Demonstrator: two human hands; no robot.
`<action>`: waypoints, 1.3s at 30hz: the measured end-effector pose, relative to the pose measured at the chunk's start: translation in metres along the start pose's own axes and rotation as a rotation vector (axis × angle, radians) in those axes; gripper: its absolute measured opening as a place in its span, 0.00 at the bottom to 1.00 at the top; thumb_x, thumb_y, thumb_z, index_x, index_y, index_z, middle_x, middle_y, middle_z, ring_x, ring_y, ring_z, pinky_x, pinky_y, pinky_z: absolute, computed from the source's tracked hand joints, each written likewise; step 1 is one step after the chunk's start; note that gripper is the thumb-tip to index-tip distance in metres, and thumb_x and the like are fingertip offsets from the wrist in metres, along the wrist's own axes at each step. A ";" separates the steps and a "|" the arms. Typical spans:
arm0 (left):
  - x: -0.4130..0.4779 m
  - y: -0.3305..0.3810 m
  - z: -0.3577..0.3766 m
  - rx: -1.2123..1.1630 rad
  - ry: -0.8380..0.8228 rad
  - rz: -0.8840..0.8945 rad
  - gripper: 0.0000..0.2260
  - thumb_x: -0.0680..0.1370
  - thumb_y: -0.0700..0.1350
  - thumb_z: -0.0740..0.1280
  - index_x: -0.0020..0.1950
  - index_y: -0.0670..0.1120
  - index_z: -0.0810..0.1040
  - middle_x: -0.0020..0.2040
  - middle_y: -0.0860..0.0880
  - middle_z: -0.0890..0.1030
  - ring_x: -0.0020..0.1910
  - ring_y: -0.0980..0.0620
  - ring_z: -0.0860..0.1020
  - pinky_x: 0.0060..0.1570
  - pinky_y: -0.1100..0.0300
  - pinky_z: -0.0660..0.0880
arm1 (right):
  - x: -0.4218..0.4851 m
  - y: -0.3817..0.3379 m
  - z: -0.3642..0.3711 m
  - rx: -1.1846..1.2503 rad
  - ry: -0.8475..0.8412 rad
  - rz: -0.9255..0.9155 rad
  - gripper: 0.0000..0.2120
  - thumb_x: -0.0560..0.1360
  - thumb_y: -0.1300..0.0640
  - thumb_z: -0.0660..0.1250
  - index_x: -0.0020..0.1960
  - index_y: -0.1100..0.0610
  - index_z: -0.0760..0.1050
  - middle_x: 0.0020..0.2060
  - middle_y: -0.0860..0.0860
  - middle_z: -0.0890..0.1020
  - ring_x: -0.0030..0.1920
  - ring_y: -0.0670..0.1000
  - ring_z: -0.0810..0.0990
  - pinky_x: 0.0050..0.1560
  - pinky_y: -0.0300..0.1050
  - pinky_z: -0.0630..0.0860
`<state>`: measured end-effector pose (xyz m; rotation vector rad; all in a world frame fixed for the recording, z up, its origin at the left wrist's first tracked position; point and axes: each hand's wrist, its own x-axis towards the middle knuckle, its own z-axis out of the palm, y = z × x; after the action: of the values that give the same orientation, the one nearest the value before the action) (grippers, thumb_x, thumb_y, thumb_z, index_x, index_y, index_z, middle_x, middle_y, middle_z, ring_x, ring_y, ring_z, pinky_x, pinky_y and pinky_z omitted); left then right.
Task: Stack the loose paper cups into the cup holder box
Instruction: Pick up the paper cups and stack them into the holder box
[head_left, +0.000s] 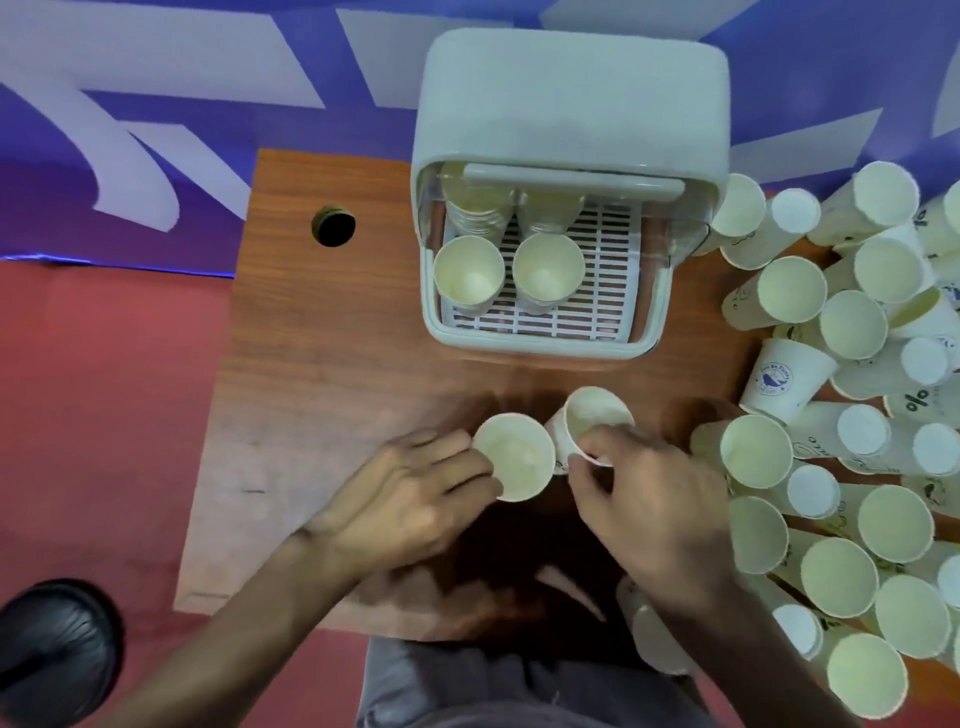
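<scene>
1. Wood-grain surface (322, 364) before a blue-and-white banner (156, 130), red floor (104, 389) below: a person at the near edge works at filling a white cup holder box (571, 93), which stands at the far side with its front open.
2. Inside the box, only the left half of the slatted tray (608, 291) is taken. A left rear stack (475, 200) and a right rear stack (550, 208) of nested cups stand at the back. A front-left cup (467, 270) and a front-right cup (548, 267) stand before them, mouths up. Whether the front two are single cups or short stacks cannot be told. The tray's right half is bare.
3. The left hand (400, 499) has its grip curled round the side of an upright paper cup (514, 457) at the near middle of the surface.
4. The right hand (654, 499) has its grip pinched on the rim of a second cup (597, 413), which is tilted and touches the first on its right.
5. Judging by how close they are, the two cups look about to be nested one in the other. Neither is in the box yet.
6. Dozens of loose cups (852, 325) lie heaped along the right edge of the surface, most on their sides and many overlapping. By that measure the job appears to be at an early stage, with a small share stacked and the great bulk left.
</scene>
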<state>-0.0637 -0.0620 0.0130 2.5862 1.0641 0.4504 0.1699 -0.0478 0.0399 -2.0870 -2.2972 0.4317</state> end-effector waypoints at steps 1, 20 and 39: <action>0.009 -0.006 -0.012 0.015 0.066 -0.043 0.04 0.80 0.40 0.68 0.49 0.44 0.83 0.46 0.49 0.82 0.41 0.45 0.77 0.38 0.52 0.72 | 0.012 -0.004 -0.010 0.043 0.049 -0.034 0.03 0.74 0.49 0.72 0.44 0.48 0.80 0.36 0.47 0.83 0.34 0.56 0.82 0.31 0.42 0.64; 0.063 -0.066 -0.027 0.208 0.445 -0.451 0.04 0.79 0.42 0.72 0.47 0.44 0.85 0.45 0.49 0.84 0.39 0.43 0.79 0.37 0.48 0.74 | 0.109 0.025 0.014 0.229 0.337 -0.411 0.06 0.79 0.62 0.69 0.54 0.57 0.83 0.50 0.50 0.83 0.49 0.54 0.82 0.41 0.51 0.81; 0.080 -0.094 0.012 0.103 0.207 -0.558 0.02 0.76 0.42 0.75 0.45 0.45 0.83 0.40 0.50 0.82 0.42 0.46 0.79 0.33 0.56 0.74 | 0.144 0.018 0.040 0.251 0.195 -0.294 0.03 0.76 0.59 0.73 0.49 0.56 0.85 0.46 0.49 0.84 0.48 0.54 0.80 0.39 0.52 0.80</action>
<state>-0.0633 0.0573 -0.0213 2.2120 1.8436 0.5321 0.1638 0.0864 -0.0285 -1.5742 -2.2504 0.4544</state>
